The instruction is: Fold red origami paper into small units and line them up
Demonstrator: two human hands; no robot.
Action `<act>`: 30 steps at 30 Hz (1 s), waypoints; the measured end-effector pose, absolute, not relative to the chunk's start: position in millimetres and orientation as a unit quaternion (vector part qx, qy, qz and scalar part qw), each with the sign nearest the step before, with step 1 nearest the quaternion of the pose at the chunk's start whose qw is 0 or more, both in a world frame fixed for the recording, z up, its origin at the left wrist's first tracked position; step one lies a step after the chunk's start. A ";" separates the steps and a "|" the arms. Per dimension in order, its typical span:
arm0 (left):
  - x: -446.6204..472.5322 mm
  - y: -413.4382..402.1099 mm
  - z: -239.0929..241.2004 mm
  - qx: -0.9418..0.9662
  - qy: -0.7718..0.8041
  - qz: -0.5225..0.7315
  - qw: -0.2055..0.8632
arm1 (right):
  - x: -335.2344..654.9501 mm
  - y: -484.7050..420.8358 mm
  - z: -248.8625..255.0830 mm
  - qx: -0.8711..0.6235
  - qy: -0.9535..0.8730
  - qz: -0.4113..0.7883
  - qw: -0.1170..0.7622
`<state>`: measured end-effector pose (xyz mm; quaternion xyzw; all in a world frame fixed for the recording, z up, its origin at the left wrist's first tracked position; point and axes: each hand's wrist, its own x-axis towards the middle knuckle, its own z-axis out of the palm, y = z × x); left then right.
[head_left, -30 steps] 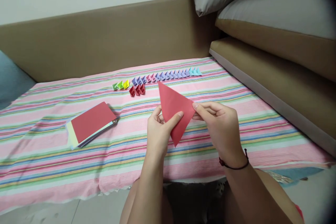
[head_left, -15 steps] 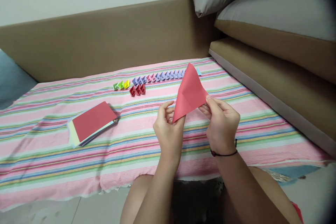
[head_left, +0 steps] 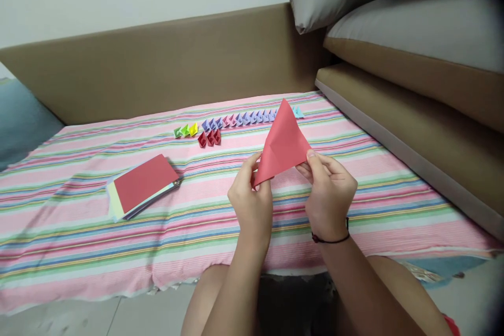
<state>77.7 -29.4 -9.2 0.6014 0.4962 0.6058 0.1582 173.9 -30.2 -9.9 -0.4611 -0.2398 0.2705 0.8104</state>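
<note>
Between my hands, above the striped cloth, is a red sheet of paper [head_left: 282,142] folded into a triangle with its point upward. Crease lines show faintly on its face. My left hand [head_left: 252,189] is closed on the lower left corner, the thumb in front and the fingers behind the paper. At the lower right corner my right hand [head_left: 329,184] pinches the paper between thumb and fingers; a dark cord bracelet circles that wrist. Part of the row of small folded paper pieces [head_left: 246,118] is hidden behind the triangle.
A stack of coloured paper [head_left: 145,184], red on top, lies to the left on the striped cloth [head_left: 205,231]. Three dark red folded pieces [head_left: 210,138] and green and yellow ones [head_left: 186,130] sit farther back. Sofa cushions [head_left: 413,37] rise on the right.
The left corner of the red paper has settled slightly lower and farther left in my left hand. My right hand has shifted a little left. The whole view has tilted slightly.
</note>
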 end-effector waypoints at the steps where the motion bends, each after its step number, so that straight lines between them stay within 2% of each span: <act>1: 76.6 -29.3 -9.5 0.618 0.489 0.604 0.117 | 173.5 -30.4 -9.9 -0.461 -0.240 0.270 0.810; 4: 72.7 -28.5 -8.3 0.668 0.446 0.594 0.047 | 173.5 -30.2 -9.8 -0.461 -0.233 0.267 0.813; 6: 68.2 -27.2 -5.5 0.699 0.417 0.577 0.070 | 175.8 -29.1 -9.5 -0.459 -0.226 0.266 0.817; 8: 61.7 -25.7 -1.1 0.728 0.387 0.543 0.159 | 180.8 -27.6 -8.6 -0.455 -0.219 0.269 0.820; 10: 54.4 -24.5 4.3 0.726 0.351 0.505 0.309 | 187.6 -27.0 -6.4 -0.451 -0.222 0.274 0.820; 13: 46.8 -24.0 10.4 0.613 0.315 0.495 0.529 | 197.6 -29.8 -1.5 -0.459 -0.276 0.284 0.796; 16: 46.4 -24.1 11.3 0.487 0.339 0.496 0.635 | 202.8 -35.5 1.7 -0.464 -0.353 0.325 0.745; 22: 49.3 -21.8 4.9 0.399 0.395 0.485 0.671 | 205.0 -39.0 -1.3 -0.479 -0.443 0.375 0.659; 30: 39.3 -19.7 11.8 0.340 0.454 0.510 0.647 | 211.7 -37.2 -2.6 -0.477 -0.452 0.375 0.654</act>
